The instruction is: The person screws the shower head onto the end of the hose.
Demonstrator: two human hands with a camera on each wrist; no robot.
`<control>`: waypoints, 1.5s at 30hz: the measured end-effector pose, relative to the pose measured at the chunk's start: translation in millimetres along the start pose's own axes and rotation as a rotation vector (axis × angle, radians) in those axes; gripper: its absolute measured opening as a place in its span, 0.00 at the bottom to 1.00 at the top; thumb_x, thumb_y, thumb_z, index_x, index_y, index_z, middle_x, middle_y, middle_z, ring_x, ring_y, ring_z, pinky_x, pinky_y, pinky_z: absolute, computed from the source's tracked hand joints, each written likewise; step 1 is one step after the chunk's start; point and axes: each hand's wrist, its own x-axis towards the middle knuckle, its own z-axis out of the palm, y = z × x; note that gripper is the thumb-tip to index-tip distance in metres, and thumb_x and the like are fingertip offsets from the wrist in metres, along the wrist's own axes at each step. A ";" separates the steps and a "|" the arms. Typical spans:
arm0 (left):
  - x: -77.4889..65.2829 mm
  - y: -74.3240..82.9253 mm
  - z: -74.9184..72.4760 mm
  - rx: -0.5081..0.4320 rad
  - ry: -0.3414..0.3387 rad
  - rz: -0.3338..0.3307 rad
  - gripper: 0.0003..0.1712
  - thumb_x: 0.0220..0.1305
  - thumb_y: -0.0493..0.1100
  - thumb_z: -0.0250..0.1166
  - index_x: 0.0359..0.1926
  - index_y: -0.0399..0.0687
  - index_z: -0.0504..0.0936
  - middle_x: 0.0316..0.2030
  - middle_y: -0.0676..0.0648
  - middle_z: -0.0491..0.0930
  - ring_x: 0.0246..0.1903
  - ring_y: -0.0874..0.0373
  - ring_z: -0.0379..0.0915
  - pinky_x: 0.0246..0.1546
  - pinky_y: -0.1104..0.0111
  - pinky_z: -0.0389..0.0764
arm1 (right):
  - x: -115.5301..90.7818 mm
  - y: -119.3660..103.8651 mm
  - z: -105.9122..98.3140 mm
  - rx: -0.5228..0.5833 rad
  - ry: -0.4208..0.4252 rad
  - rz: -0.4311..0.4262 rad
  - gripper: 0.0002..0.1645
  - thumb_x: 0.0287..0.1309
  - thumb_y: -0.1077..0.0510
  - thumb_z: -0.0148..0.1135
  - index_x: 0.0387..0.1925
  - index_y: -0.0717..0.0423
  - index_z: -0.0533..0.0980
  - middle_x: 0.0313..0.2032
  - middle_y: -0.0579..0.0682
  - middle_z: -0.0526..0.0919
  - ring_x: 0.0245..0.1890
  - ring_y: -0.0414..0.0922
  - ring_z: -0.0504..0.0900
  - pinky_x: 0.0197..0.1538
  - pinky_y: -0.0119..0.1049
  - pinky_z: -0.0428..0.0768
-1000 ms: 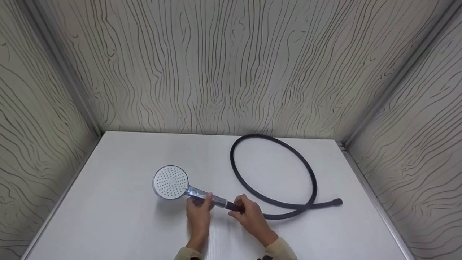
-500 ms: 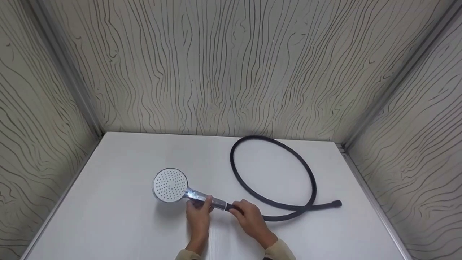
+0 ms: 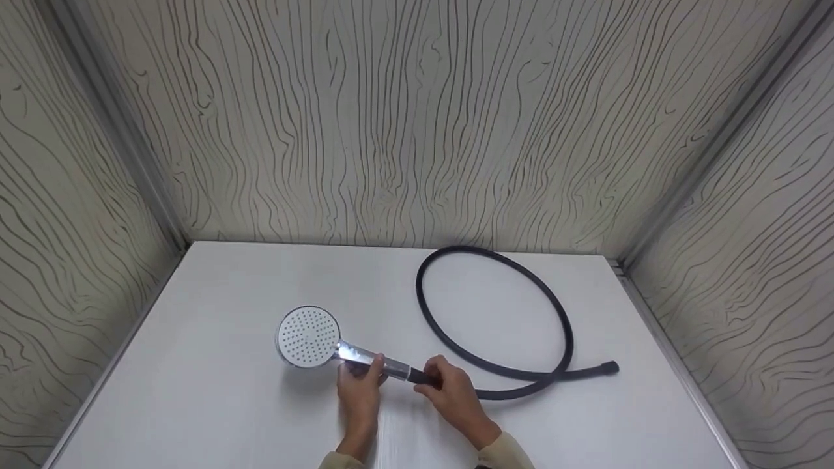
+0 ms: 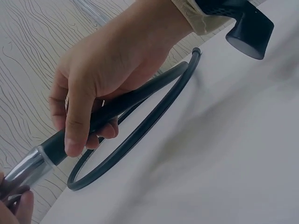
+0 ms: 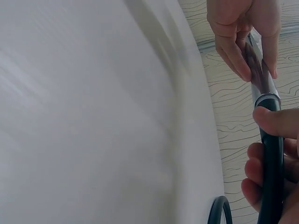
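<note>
A shower head (image 3: 309,337) with a round white dotted face and a chrome handle is held by my left hand (image 3: 359,397), thumb and fingers around the handle. My right hand (image 3: 455,398) pinches the black end of a shower hose (image 3: 565,326) right at the base of that handle. In the right wrist view the black hose end (image 5: 272,154) meets the chrome handle (image 5: 262,84) in line, a pale ring at the joint. From the left wrist view, the right thumb lies along the black sleeve (image 4: 56,147) close to the chrome.
The hose loops over the right half of the white table (image 3: 221,293) and crosses itself. Its free end (image 3: 610,368) points right. Wood-patterned panels (image 3: 391,130) rise behind and on both sides, with grey metal corner posts (image 3: 124,130).
My right fingers have shifted around the hose end, curling over it and then loosening back. The left hand, shower head and hose loop stay nearly in place.
</note>
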 end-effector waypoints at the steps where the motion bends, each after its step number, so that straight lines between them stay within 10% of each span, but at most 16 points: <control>1: -0.1 0.1 -0.1 -0.001 0.000 0.000 0.32 0.63 0.37 0.66 0.63 0.30 0.63 0.48 0.31 0.77 0.45 0.49 0.81 0.43 0.69 0.87 | 0.1 0.3 0.1 -0.003 -0.004 0.000 0.12 0.55 0.55 0.69 0.39 0.51 0.75 0.32 0.44 0.82 0.31 0.32 0.76 0.35 0.26 0.80; 45: -0.3 -2.9 -1.3 -0.020 -0.007 -0.046 0.46 0.64 0.39 0.66 0.75 0.39 0.49 0.58 0.26 0.72 0.49 0.42 0.82 0.44 0.69 0.86 | -1.0 -0.4 1.6 -0.071 -0.026 -0.008 0.12 0.55 0.56 0.68 0.39 0.51 0.74 0.33 0.42 0.82 0.32 0.31 0.76 0.36 0.27 0.80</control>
